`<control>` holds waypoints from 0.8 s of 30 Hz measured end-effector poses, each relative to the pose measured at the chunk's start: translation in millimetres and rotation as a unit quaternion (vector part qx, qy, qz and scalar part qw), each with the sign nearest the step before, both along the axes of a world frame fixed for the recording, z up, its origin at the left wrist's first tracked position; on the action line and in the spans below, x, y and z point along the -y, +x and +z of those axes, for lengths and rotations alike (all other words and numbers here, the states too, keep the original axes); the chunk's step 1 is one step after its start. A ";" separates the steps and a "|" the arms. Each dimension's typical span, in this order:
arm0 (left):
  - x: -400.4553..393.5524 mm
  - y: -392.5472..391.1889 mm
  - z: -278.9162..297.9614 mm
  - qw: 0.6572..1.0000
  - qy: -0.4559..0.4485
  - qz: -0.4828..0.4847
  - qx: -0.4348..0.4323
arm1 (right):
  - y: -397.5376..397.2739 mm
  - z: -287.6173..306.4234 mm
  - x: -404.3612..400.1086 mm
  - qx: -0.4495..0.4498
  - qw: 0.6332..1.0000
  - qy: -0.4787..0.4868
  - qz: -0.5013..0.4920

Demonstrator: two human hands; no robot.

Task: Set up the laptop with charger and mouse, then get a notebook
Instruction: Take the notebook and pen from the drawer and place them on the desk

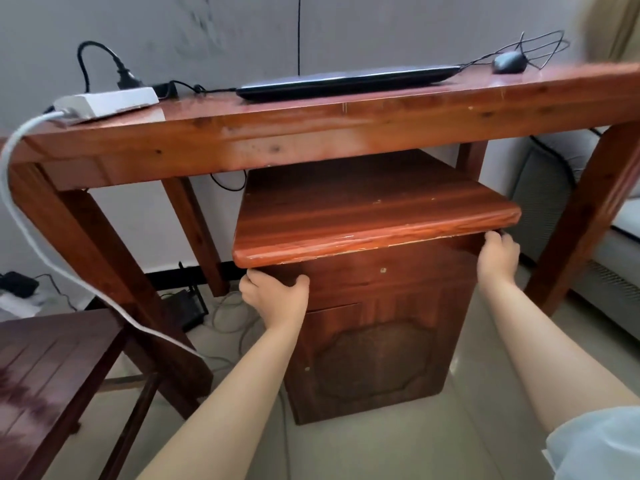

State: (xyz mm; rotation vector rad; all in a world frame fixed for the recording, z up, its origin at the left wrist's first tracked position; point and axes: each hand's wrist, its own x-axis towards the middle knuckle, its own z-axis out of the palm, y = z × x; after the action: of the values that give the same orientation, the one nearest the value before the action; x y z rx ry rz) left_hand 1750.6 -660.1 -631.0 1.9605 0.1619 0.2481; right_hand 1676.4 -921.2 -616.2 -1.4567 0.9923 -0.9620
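A closed dark laptop lies flat on the wooden desk. Its black charger cable runs left to a plug in the white power strip. A black wired mouse sits at the desk's back right, its cord looped behind. Under the desk stands a small wooden cabinet with an overhanging top. My left hand grips under the top's front left corner. My right hand holds under its front right corner. No notebook is visible.
A dark wooden chair stands at the lower left. The power strip's white cord hangs down across the desk's left leg. Cables and a black box lie on the floor behind. A grey sofa sits to the right.
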 end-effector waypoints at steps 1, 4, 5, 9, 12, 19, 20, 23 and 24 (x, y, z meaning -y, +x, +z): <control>0.7 0.0 -0.2 1.000 0.009 -0.007 0.007 | -0.2 0.5 1.0 0.016 1.000 0.021 -0.001; 1.4 -0.1 -3.1 0.998 0.045 -0.013 0.029 | -1.3 6.0 0.3 0.054 0.996 0.076 0.002; 1.0 0.1 -4.5 0.998 0.059 -0.012 0.034 | -2.0 7.2 -0.6 0.051 0.996 0.077 0.005; -3.1 9.2 -7.0 0.990 0.122 -0.020 0.063 | -2.4 6.5 -4.1 0.023 0.999 0.034 0.020; -10.1 19.4 -6.3 0.988 0.134 -0.023 0.069 | -1.5 3.8 -8.0 -0.010 1.000 -0.019 0.017; -16.8 26.0 1.5 0.996 0.062 0.004 0.063 | -5.7 5.3 -6.5 -0.091 0.992 -0.041 0.074; -18.9 26.1 1.1 0.997 0.051 0.000 0.061 | -6.7 7.7 -4.3 -0.111 0.990 -0.034 0.084; -25.7 19.2 -2.2 0.997 0.032 -0.011 0.068 | -13.8 12.6 -1.4 -0.144 0.984 -0.022 0.105; -27.4 14.7 -1.4 0.997 0.027 -0.013 0.070 | -17.1 13.4 -2.3 -0.145 0.983 -0.022 0.112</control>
State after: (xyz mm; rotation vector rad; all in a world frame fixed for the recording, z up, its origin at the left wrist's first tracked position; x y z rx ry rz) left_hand 1765.3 -632.7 -632.3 1.9903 0.0387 0.3757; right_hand 1659.2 -919.0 -602.7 -1.7386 0.9917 -0.6222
